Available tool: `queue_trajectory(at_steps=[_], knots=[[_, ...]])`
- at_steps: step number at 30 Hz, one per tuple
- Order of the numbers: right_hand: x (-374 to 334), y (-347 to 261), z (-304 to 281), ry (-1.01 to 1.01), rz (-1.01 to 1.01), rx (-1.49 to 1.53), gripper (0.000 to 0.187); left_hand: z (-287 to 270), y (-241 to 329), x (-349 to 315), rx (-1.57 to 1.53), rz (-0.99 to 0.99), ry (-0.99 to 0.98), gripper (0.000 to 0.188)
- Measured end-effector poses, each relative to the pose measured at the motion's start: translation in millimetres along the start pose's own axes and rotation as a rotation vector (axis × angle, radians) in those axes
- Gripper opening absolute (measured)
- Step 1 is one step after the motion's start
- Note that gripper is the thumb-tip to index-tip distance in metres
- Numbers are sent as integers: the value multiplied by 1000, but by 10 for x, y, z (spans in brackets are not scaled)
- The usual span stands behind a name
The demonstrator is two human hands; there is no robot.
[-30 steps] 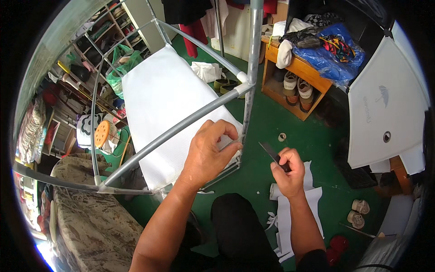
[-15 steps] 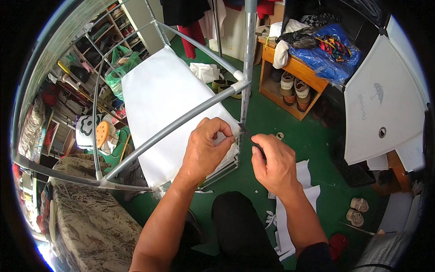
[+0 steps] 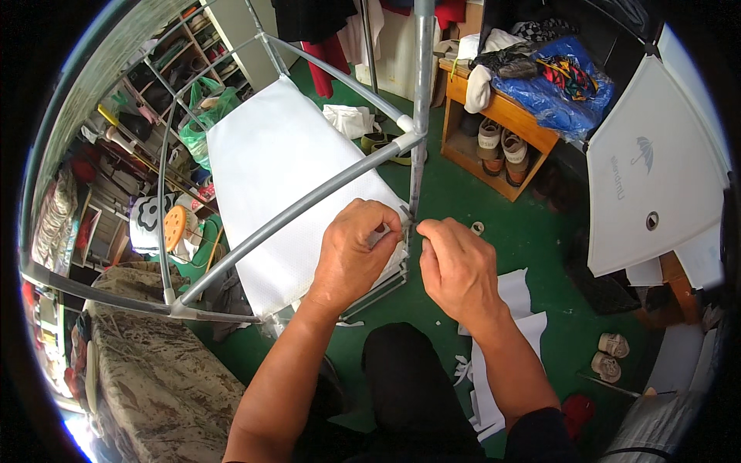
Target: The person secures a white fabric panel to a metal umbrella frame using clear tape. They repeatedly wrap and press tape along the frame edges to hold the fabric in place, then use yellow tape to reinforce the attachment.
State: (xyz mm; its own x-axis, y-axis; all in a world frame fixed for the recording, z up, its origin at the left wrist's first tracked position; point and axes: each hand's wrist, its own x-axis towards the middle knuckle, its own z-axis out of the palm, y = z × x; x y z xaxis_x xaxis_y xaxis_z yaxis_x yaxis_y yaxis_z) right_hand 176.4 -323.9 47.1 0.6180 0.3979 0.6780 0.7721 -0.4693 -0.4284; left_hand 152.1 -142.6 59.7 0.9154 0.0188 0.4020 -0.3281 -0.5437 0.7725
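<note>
A white textured sheet [image 3: 289, 166] is stretched over a lower part of a grey tube frame [image 3: 297, 216]. At the sheet's near right corner, beside the upright pole, my left hand [image 3: 356, 251] is closed in a pinch on its edge. My right hand [image 3: 461, 266] is just to the right, curled closed around a slim dark tool. Most of that tool is hidden by the fingers, and its exact kind does not show. The fingertips of both hands are close together but apart.
Cut white strips [image 3: 509, 347] lie on the green floor [image 3: 571, 309] at my right. A wooden cabinet [image 3: 502, 108] with shoes stands at the far right. A white panel [image 3: 656, 170] is on the right, camouflage cloth [image 3: 154, 355] at the near left.
My right hand has moved left and slightly up, toward the sheet's corner and my left hand. The dark tool is now mostly covered. My left hand has barely moved.
</note>
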Motion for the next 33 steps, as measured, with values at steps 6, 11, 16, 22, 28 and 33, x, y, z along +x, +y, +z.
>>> queue_trajectory(at_steps=[6, 11, 16, 22, 28, 33], knots=[[30, 36, -25, -8, -1, 31, 26, 5, 11, -13, 54, -11, 25, 19], [39, 65, -75, -23, -7, -15, 25, 13, 14, -4, 66, 11, 16, 18], [70, 78, -63, -21, 1, 33, 24, 19, -17, -2, 84, -10, 0, 17], [118, 90, -41, -34, 12, 41, 23, 33, -16, -2, 82, -4, -4, 17], [80, 106, -59, -13, 65, 112, 22, 28, -24, 12, 97, 36, 4, 17], [89, 141, -8, -22, 73, 124, 22, 41, -32, 5, 96, 16, 6, 16]])
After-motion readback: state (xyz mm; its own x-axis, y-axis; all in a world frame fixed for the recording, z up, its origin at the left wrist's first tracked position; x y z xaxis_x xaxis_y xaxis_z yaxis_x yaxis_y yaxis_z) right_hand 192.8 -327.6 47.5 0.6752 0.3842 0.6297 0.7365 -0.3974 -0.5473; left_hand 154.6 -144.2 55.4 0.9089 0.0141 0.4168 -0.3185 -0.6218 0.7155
